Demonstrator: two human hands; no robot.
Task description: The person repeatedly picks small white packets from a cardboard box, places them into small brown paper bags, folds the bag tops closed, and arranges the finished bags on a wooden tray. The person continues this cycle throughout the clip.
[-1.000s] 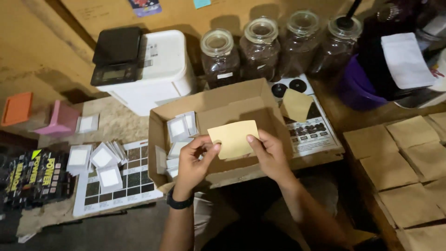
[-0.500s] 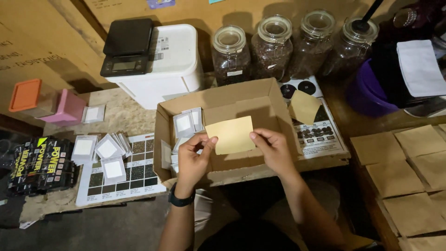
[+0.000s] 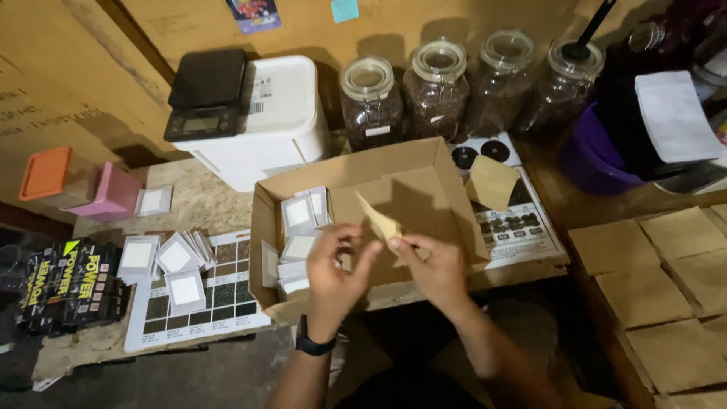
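head view, near to far: left hand [image 3: 338, 266], dark watch [image 3: 312, 345] at the wrist, fingers half spread and curled, thumb tip near the lower edge of a small tan paper pouch [image 3: 381, 222]; whether it touches cannot be told. right hand [image 3: 433, 266] pinches the pouch between thumb and fingers. the pouch is tilted, seen nearly edge-on, above the floor of an open cardboard box [image 3: 424, 189]. inside the box, along its left wall, a stack of small white-faced packets [image 3: 297, 227]. left of the box, more white packets [image 3: 174, 261] lie on a printed sheet of dark squares [image 3: 227, 299] on the surface [image 3: 197, 204]. at right, flat brown bags [image 3: 666, 288] in rows. beyond the box: a white tub [image 3: 276, 113] carrying a black scale [image 3: 206, 95], and four glass jars [image 3: 439, 87] of dark contents by the wall.
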